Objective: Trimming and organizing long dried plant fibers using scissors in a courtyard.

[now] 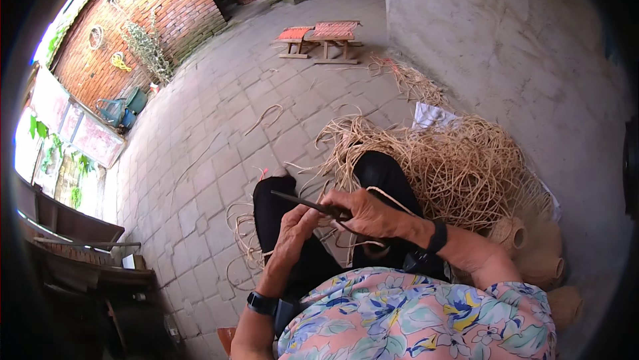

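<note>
The right grip [369, 213] clamps dark scissors [299, 201] over the lap [314, 261], the left grip's [296, 230] hold beside them I cannot tell, and straw cord [466, 160] heaps along the floor's [219, 180] right edge, presumably for easy reach.

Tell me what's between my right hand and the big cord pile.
In the head view, your black-trousered right knee lies between your right hand and the tan cord pile.

Two low stools [335, 29] stand on stone paving [156, 180] — brick wall [163, 0] left, grey wall [519, 47] right.
</note>
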`<state>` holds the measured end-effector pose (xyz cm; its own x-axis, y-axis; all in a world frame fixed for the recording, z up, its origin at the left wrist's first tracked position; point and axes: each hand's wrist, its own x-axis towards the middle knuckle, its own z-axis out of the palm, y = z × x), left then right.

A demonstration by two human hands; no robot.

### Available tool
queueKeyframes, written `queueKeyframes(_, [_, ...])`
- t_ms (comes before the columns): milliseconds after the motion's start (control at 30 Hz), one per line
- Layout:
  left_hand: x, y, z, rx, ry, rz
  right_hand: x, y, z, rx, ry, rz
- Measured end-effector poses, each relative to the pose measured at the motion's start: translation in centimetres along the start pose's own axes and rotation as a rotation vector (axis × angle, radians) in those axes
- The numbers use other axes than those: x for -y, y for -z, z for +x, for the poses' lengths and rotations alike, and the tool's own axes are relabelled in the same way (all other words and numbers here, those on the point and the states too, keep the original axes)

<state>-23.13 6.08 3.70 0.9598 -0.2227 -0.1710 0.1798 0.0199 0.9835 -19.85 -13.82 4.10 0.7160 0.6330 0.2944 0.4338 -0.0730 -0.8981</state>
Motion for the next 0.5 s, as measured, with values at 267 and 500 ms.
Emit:
queueKeyframes(267, [-1.0,13.1,-0.2,-0.61,-0.207,-0.292,-3.6,-1.5,-0.8,0.728,-0.382,0.813])
queueKeyframes(500, [1.1,12.4,0.3,-0.516,-0.066,-0.427,-8.6,23.9,11.5,-0.661,0.087,-0.81])
